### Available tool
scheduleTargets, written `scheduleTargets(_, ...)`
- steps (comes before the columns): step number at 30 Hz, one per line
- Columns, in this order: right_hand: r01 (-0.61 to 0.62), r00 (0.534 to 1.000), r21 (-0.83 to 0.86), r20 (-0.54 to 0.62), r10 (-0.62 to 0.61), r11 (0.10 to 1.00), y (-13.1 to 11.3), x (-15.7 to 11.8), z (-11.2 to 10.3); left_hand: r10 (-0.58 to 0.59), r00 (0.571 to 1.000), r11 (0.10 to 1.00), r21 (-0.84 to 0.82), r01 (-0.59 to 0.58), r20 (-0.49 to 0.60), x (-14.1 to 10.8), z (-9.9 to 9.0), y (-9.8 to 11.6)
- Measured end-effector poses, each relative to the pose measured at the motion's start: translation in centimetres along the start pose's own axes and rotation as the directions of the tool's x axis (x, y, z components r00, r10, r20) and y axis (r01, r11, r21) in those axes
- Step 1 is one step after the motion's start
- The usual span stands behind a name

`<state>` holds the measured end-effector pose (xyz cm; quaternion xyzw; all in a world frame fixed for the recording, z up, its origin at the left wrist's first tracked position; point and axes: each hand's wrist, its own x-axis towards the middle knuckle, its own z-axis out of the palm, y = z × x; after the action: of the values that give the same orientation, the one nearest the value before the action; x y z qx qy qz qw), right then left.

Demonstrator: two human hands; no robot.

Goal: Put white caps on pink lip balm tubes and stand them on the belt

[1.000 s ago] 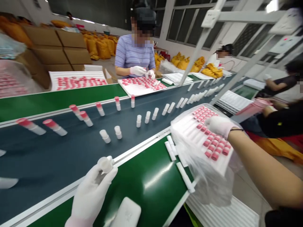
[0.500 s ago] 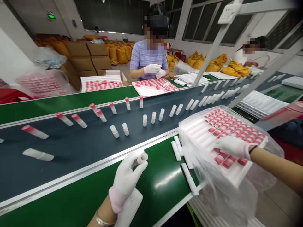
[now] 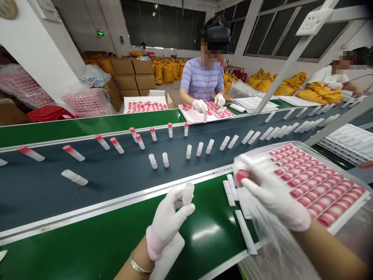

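My left hand (image 3: pixel 170 219), in a white glove, is over the green tabletop with thumb and fingers closed round a short white plastic tube (image 3: pixel 188 193), held nearly upright. My right hand (image 3: pixel 274 196), also gloved and smeared by motion, grips a pink-red tube (image 3: pixel 241 177) whose round end faces the belt; the rest of it is hidden by the hand. Under and behind that hand lies a white tray (image 3: pixel 262 157) in clear plastic wrapping, filled with rows of pink-and-white tubes (image 3: pixel 314 181). Several loose white tubes (image 3: pixel 229 193) rest on the tabletop between my hands.
A dark conveyor belt (image 3: pixel 116 186) runs across, carrying white tubes (image 3: pixel 165 160) and pink-topped tubes (image 3: pixel 170 130). Opposite, a gloved co-worker (image 3: pixel 202 77) handles tubes over another tray. A slanted metal post (image 3: pixel 279 77) rises at right. A white object (image 3: pixel 169 254) lies below my left wrist.
My right hand has come left from the tray, now holding a pink-red tube. The tube in my left hand has tipped more upright. The view has shifted left; the co-worker's hands have lowered to their tray.
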<state>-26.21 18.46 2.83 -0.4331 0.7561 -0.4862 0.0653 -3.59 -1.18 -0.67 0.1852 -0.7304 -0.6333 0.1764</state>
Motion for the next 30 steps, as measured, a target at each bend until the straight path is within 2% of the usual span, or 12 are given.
scheduleTargets(1,0.045,0.998,0.069,0.04,-0.048,0.997,-2.0,0.0,2.0,-0.017,1.0,1.0,-0.002,0.017,-0.009,-0.1,0.0,-0.1)
scheduleTargets(3,0.077,0.997,0.259,0.01,-0.083,0.963,-5.4,0.3,5.6,-0.029,1.0,1.0,0.002,0.029,-0.012,-0.2,-0.2,-0.4)
scheduleTargets(5,0.087,0.996,0.372,-0.041,-0.077,0.924,-7.4,0.8,8.2,-0.013,1.0,1.0,0.019,0.012,0.011,-0.4,-0.8,-0.6)
scheduleTargets(7,0.081,0.997,0.38,-0.034,-0.073,0.921,-8.2,1.4,9.6,0.004,1.0,0.999,0.049,-0.005,0.022,-0.7,-1.6,-0.6)
scheduleTargets(10,0.173,0.981,0.295,0.039,-0.192,0.94,-8.7,2.0,10.1,0.024,0.999,0.997,0.079,-0.026,0.023,-1.1,-2.7,-0.4)
scheduleTargets(12,0.282,0.944,0.257,0.096,-0.315,0.924,-9.2,2.1,10.0,0.04,0.998,0.998,0.049,-0.043,0.058,-1.2,-3.2,-0.1)
scheduleTargets(14,0.341,0.917,0.234,0.129,-0.376,0.911,-9.8,1.9,10.1,0.06,0.994,0.998,0.029,-0.062,0.086,-1.2,-3.5,0.1)
scheduleTargets(17,0.33,0.936,0.161,0.072,-0.345,0.93,-10.8,1.1,10.9,0.192,0.981,0.973,0.129,-0.189,-0.01,-1.1,-3.5,0.2)
scheduleTargets(19,0.276,0.958,0.13,0.042,-0.284,0.952,-11.5,0.5,11.6,0.318,0.944,0.929,0.232,-0.29,-0.092,-1.1,-3.3,0.3)
scheduleTargets(21,0.198,0.977,0.148,0.053,-0.208,0.969,-12.3,-0.1,12.3,0.395,0.91,0.896,0.273,-0.351,-0.126,-1.2,-3.0,0.3)
scheduleTargets(25,0.144,0.984,0.208,0.073,-0.162,0.967,-13.4,-0.7,12.8,0.462,0.876,0.87,0.262,-0.417,-0.139,-1.8,-2.9,0.7)
scheduleTargets(30,0.206,0.958,0.238,0.151,-0.246,0.949,-14.1,-0.8,12.0,0.416,0.906,0.901,0.177,-0.397,-0.083,-2.8,-3.6,1.1)
